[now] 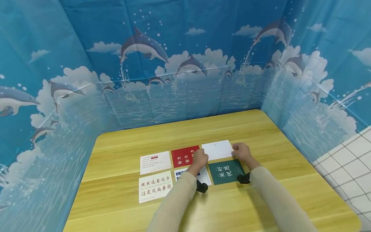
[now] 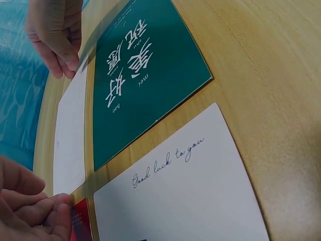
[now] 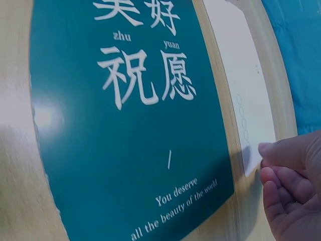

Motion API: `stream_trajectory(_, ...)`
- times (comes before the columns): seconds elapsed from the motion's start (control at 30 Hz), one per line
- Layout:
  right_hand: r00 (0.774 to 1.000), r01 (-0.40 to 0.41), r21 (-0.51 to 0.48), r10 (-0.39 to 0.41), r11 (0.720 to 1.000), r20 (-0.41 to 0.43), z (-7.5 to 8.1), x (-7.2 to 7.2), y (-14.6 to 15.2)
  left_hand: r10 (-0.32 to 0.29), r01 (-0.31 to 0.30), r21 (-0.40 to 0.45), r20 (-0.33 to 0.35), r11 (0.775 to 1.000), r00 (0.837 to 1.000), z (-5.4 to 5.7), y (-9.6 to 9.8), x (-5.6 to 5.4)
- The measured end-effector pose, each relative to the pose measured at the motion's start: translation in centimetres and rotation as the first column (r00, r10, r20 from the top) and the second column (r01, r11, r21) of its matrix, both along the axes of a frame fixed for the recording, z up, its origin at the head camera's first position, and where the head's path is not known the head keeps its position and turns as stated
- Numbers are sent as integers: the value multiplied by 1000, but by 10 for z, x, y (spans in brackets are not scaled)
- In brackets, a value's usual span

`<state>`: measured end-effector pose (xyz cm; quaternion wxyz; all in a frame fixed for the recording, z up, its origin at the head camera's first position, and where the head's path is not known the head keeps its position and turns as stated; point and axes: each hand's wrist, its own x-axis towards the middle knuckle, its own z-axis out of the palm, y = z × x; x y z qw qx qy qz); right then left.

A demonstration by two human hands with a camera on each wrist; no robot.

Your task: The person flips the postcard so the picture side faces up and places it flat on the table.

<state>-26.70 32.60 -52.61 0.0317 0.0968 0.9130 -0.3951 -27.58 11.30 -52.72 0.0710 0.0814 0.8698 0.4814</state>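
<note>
A mostly blank white postcard (image 1: 217, 150) lies at the back right of several cards on the wooden table. Its near left corner is pinched by my left hand (image 1: 200, 159), which also hangs partly over a red card (image 1: 182, 156). On the opposite side my right hand (image 1: 242, 151) pinches the card's right corner between thumb and fingers, as the right wrist view shows. Just in front lies a green card (image 3: 130, 135) with white Chinese characters. Beside it, a white card reading "Good luck to you" (image 2: 175, 196) is partly covered by my left arm in the head view.
Two pale printed cards, one with red text (image 1: 155, 162) and one with large brown characters (image 1: 155, 187), lie at the left of the group. A blue dolphin curtain (image 1: 185, 80) hangs behind the table (image 1: 116, 193). White tiles (image 1: 347, 164) show at right.
</note>
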Motion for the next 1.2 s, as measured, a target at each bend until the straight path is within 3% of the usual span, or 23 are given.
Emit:
stream_trajectory(0.17, 999, 34, -15, -34, 999, 4, 1, 2, -4, 12, -11, 13, -26, 1000, 1000, 2, 1, 2)
stream_trajectory(0.33, 998, 59, -13, -59, 998, -3, 0, 2, -3, 16, -16, 27, 17, 1000, 1000, -1, 5, -4)
stream_trajectory(0.37, 998, 64, -16, -64, 998, -3, 0, 2, -2, 22, -23, 38, 18, 999, 1000, -5, 6, -8)
stream_trajectory(0.4, 998, 69, -19, -69, 997, -3, -1, 2, -2, 20, -17, 80, -27, 997, 999, -23, 7, -16)
stream_trajectory(0.5, 997, 78, -28, -79, 997, -2, -1, 2, -2, 49, -43, 117, -43, 992, 998, -38, 9, -26)
stream_trajectory(0.57, 997, 83, -27, -83, 996, -5, 0, 2, -3, 91, -80, 135, -77, 988, 993, -34, 9, -22)
stream_trajectory(0.6, 996, 84, -27, -84, 996, -7, 1, 2, -3, 113, -99, 156, -80, 983, 990, -24, 8, -15)
stream_trajectory(0.63, 996, 86, -27, -86, 996, -11, 1, 2, -4, 146, -141, 140, -29, 980, 989, -7, 7, -7)
stream_trajectory(0.73, 995, 98, -30, -98, 995, -26, 1, 2, -7, 214, -206, 154, -35, 966, 976, 5, 7, -1)
stream_trajectory(0.8, 993, 109, -38, -110, 993, -31, -2, 1, -8, 234, -228, 138, -26, 964, 972, 4, 7, -3)
stream_trajectory(0.83, 993, 115, -42, -117, 992, -31, -3, 0, -9, 238, -233, 119, -32, 965, 971, -4, 8, -8)
stream_trajectory(0.93, 990, 138, -56, -139, 989, -16, -7, -2, -10, 231, -226, 104, -37, 969, 972, -8, 7, -9)
stream_trajectory(1.1, 985, 175, -92, -175, 980, 3, -9, -3, -9, 205, -204, 149, 11, 968, 979, -11, 6, -9)
stream_trajectory(1.2, 981, 191, -113, -192, 975, 6, -9, -3, -8, 200, -198, 128, -6, 972, 980, -13, 7, -8)
